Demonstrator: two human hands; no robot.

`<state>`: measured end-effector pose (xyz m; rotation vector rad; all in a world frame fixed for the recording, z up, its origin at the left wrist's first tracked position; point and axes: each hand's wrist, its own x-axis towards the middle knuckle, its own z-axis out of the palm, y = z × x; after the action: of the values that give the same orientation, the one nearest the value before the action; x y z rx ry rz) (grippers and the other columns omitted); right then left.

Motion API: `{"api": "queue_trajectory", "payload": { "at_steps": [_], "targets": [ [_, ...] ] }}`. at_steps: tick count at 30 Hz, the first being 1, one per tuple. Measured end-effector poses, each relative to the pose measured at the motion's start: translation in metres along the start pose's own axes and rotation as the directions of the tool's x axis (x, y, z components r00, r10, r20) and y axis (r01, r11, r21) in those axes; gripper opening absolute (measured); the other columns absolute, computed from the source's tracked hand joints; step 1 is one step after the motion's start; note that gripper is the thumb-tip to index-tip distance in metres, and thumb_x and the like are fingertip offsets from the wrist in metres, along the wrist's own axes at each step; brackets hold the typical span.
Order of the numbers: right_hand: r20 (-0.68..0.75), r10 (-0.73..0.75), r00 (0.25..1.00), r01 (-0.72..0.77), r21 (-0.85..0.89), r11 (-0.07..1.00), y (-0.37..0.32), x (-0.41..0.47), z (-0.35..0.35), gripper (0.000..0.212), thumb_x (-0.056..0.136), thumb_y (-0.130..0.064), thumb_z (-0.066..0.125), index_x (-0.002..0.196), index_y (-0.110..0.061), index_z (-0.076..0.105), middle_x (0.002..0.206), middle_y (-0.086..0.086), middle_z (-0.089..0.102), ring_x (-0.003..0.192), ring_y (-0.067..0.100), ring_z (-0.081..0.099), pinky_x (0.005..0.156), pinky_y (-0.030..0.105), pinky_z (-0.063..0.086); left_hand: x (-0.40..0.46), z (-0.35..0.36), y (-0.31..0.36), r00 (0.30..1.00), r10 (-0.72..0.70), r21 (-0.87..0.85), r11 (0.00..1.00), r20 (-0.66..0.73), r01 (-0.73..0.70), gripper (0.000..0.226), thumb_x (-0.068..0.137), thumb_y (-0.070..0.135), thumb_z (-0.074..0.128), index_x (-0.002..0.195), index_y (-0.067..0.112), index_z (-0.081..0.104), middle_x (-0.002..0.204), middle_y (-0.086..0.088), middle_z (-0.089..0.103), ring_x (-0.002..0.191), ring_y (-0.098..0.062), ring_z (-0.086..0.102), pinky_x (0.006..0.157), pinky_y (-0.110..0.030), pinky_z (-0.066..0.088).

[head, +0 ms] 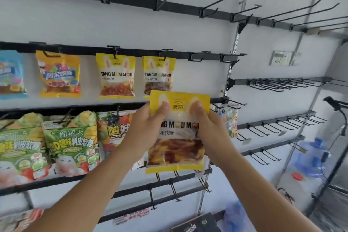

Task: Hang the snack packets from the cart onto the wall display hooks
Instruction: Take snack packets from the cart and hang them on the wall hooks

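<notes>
Against the white wall with its black metal rails and thin wire hooks, both hands are gripping a glossy yellow packet: left hand and right hand fingers pinching its flat upper corners, below a matching hung packet.

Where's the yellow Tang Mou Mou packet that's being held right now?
In the head view it sits at centre, the yellow packet held up by the left hand and right hand, just below the hanging cola-flavour packet on the middle rail.
</notes>
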<state>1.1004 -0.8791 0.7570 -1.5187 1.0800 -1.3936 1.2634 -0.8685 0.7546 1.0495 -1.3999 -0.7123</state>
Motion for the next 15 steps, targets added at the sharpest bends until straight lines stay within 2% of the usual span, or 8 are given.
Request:
{"api": "queue_trajectory", "payload": {
  "at_steps": [2,3,6,10,13,15],
  "targets": [
    [0.021,-0.043,0.999,0.042,0.018,0.999,-0.006,0.025,0.007,0.037,0.101,-0.047,0.047,0.079,-0.025,0.068,0.074,-0.012,0.073,0.075,0.007,0.07,0.072,0.032,0.053,0.021,-0.003,0.0,0.999,0.021,-0.02,1.0,-0.036,-0.021,0.014,0.098,0.045,0.05,0.097,0.041,0.063,0.086,0.029,0.068,0.075,0.02,0.058,0.066,-0.002,0.043],
    [0.042,-0.065,0.997,0.065,0.02,0.998,-0.009,0.037,0.011,0.033,0.102,-0.043,0.048,0.083,-0.025,0.068,0.078,-0.013,0.074,0.077,0.006,0.071,0.073,0.031,0.054,0.031,-0.006,0.001,0.998,0.038,-0.03,0.999,-0.056,-0.04,0.011,0.099,0.043,0.051,0.097,0.041,0.062,0.087,0.032,0.067,0.077,0.022,0.057,0.067,0.0,0.042],
    [0.066,-0.118,0.991,0.117,0.022,0.993,-0.015,0.072,0.023,0.03,0.103,-0.038,0.05,0.094,-0.02,0.072,0.09,-0.002,0.077,0.086,0.018,0.074,0.083,0.043,0.059,0.066,-0.015,0.001,0.993,0.075,-0.016,0.997,-0.091,-0.077,0.011,0.1,0.043,0.051,0.099,0.039,0.062,0.097,0.026,0.067,0.085,0.02,0.058,0.078,-0.012,0.044],
    [0.036,-0.112,0.993,0.11,0.042,0.993,-0.015,0.114,0.034,0.034,0.101,-0.038,0.053,0.08,-0.018,0.071,0.085,0.006,0.077,0.083,0.027,0.074,0.085,0.052,0.058,0.106,-0.023,-0.006,0.987,0.093,0.031,0.995,-0.13,-0.09,0.021,0.099,0.045,0.052,0.103,0.03,0.067,0.099,0.015,0.072,0.094,-0.002,0.065,0.089,-0.033,0.051],
    [0.003,-0.096,0.995,0.096,0.057,0.994,-0.01,0.136,0.04,0.037,0.097,-0.046,0.056,0.071,-0.022,0.068,0.085,0.014,0.076,0.087,0.038,0.072,0.086,0.06,0.055,0.125,-0.025,-0.01,0.984,0.114,0.049,0.993,-0.14,-0.108,0.021,0.1,0.042,0.053,0.096,0.028,0.068,0.091,0.014,0.072,0.086,-0.001,0.066,0.082,-0.031,0.051],
    [-0.001,-0.102,0.995,0.102,0.05,0.994,-0.006,0.147,0.042,0.04,0.096,-0.048,0.056,0.065,-0.025,0.068,0.081,0.013,0.075,0.082,0.037,0.073,0.083,0.056,0.058,0.133,-0.024,-0.014,0.983,0.105,0.066,0.993,-0.148,-0.096,0.023,0.1,0.042,0.053,0.092,0.027,0.069,0.09,0.011,0.073,0.084,-0.003,0.066,0.082,-0.032,0.05]
  ]
}}
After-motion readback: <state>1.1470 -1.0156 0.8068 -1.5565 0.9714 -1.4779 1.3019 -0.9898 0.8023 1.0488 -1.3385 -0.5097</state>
